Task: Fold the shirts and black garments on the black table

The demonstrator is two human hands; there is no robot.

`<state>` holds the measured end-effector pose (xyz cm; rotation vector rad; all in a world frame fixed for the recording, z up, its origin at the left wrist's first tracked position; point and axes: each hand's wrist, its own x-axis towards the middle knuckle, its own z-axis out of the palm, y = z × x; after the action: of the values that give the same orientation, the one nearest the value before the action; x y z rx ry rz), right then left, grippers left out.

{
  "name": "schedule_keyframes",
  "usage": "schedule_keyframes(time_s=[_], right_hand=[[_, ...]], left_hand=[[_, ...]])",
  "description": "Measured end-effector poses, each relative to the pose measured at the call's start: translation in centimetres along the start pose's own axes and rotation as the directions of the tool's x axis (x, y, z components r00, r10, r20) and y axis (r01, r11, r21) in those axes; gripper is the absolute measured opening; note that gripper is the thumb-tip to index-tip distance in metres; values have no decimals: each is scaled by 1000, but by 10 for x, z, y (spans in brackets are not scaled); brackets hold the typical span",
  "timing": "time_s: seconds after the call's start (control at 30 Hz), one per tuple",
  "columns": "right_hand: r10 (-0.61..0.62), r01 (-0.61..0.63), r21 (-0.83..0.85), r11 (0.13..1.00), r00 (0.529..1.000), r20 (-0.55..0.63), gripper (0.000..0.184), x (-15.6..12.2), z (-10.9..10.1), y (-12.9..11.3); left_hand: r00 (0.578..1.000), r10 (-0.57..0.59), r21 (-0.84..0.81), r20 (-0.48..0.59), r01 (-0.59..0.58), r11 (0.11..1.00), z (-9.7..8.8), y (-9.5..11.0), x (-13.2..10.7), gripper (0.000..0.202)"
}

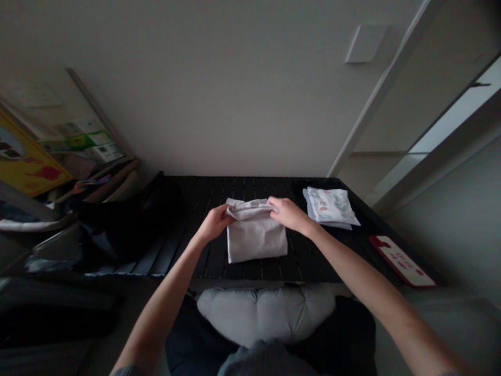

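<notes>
A pale grey cloth garment (256, 241) lies folded on the black slatted table (309, 258), with its top edge lifted in a rolled fold. My left hand (214, 223) grips the left end of that fold. My right hand (287, 215) pinches its right end, and the fingers hide part of the edge. To the right, a folded white printed garment (329, 206) rests on the table, apart from my right hand. A paler layer shows beneath it.
A red-and-white card or booklet (401, 261) lies near the table's right edge. A dark bag or cloth heap (125, 224) sits along the left side, below a yellow printed board (27, 156) and stacked papers. A padded grey cushion (266, 313) sits in front of the table.
</notes>
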<state>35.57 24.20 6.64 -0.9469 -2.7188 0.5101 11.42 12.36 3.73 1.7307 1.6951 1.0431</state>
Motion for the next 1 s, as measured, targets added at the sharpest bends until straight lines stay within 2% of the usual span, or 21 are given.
schedule_keyframes(time_s=[0.03,0.1,0.17,0.23,0.33,0.37,0.43,0.53,0.63,0.73,0.8,1.0], right_hand=[[47,-50,-16,999,989,-143,35,12,2,2],[126,-159,-63,985,923,-365,51,31,14,7],[173,-242,-108,964,884,-435,67,40,37,11],[192,-261,-144,954,907,-374,68,41,68,18],[272,-296,-151,943,949,-159,60,33,118,31],[328,-337,-130,932,941,-82,58,30,131,36],[396,-395,-101,913,918,-9,58,27,149,43],[445,-444,-91,891,895,-11,59,26,158,46],[504,-509,-85,856,860,-79,59,26,160,45],[461,-478,-58,876,868,-184,49,24,165,46],[399,-415,-25,909,888,-227,44,22,168,50],[267,-251,94,964,926,-266,45,24,165,62]], left_hand=[[991,-4,10,-137,6,1000,3,-4,14,34],[931,-44,102,-363,87,991,15,-11,34,52],[883,-63,224,-465,186,957,33,-20,42,67],[893,-74,340,-445,244,908,55,-31,38,67],[940,-166,483,-298,298,823,83,-54,24,54],[947,-199,517,-253,306,800,90,-61,20,53],[949,-230,560,-214,312,767,99,-72,14,54],[945,-218,597,-245,324,734,104,-77,11,57],[904,-248,611,-349,420,672,106,-70,8,58],[869,-267,610,-416,485,627,108,-61,3,52],[880,-257,603,-400,464,649,108,-56,0,47],[912,-233,446,-337,372,814,107,-45,-1,46]])
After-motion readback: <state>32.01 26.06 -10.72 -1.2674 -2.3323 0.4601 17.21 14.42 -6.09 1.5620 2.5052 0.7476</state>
